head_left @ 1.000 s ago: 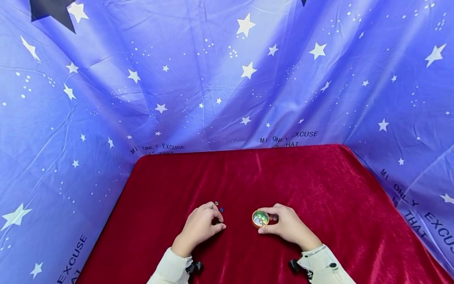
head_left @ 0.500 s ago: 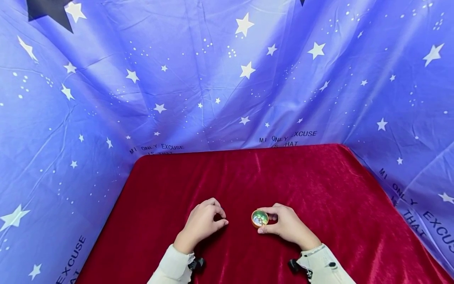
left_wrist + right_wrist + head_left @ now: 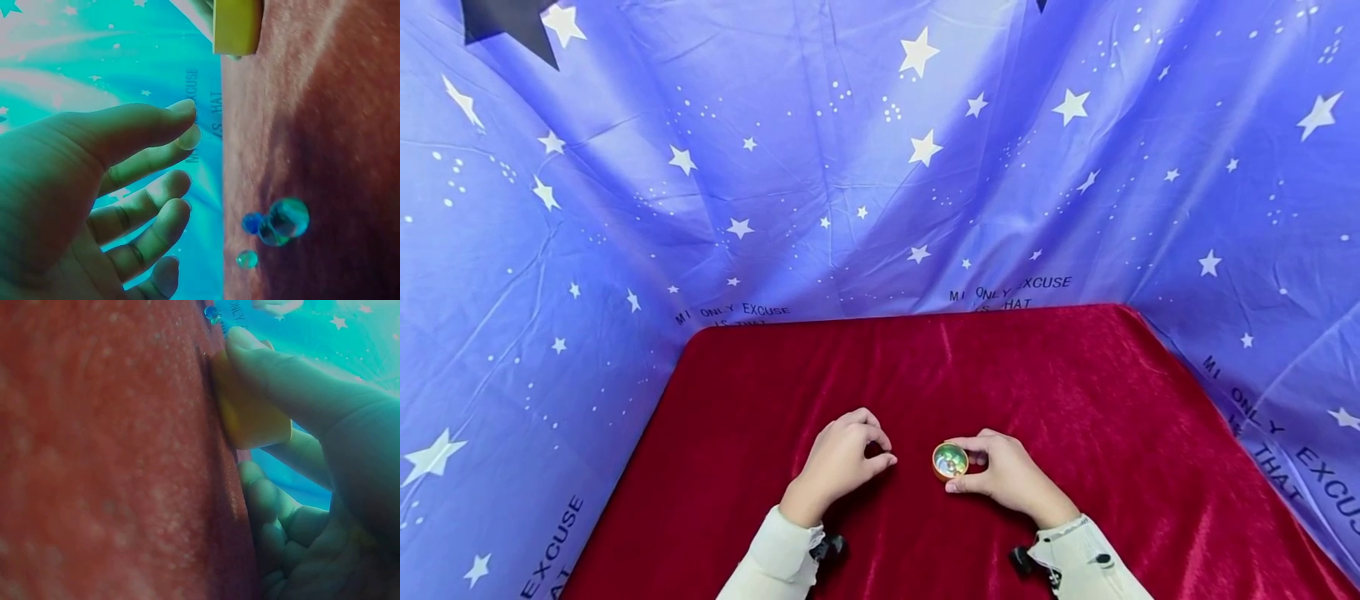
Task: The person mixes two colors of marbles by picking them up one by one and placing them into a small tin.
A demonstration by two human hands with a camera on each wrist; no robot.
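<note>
In the head view my right hand (image 3: 1009, 472) holds a small round yellow cup (image 3: 941, 475), its thumb and fingers around the side. Green and white glossy shapes show inside the rim. The right wrist view has the same yellow cup (image 3: 250, 406) close over the cloth under the thumb. To its left hovers my left hand (image 3: 842, 458), fingers bent, thumb and index tips close together. I cannot tell whether something small is between those tips. Below the fingers in the left wrist view lie several glass marbles, among them a blue marble (image 3: 252, 223) and a green marble (image 3: 247, 259).
A red velvet cloth (image 3: 1000, 375) covers the table. Blue star-printed curtains (image 3: 835, 167) stand behind it and on both sides. A dark wrist device (image 3: 831, 548) sits under the left sleeve (image 3: 775, 550), another (image 3: 1022, 561) by the right sleeve (image 3: 1090, 554).
My left hand has risen and moved right, towards the yellow cup; the marbles seen beside it earlier are now hidden in the head view. The right hand and cup have stayed in place.
</note>
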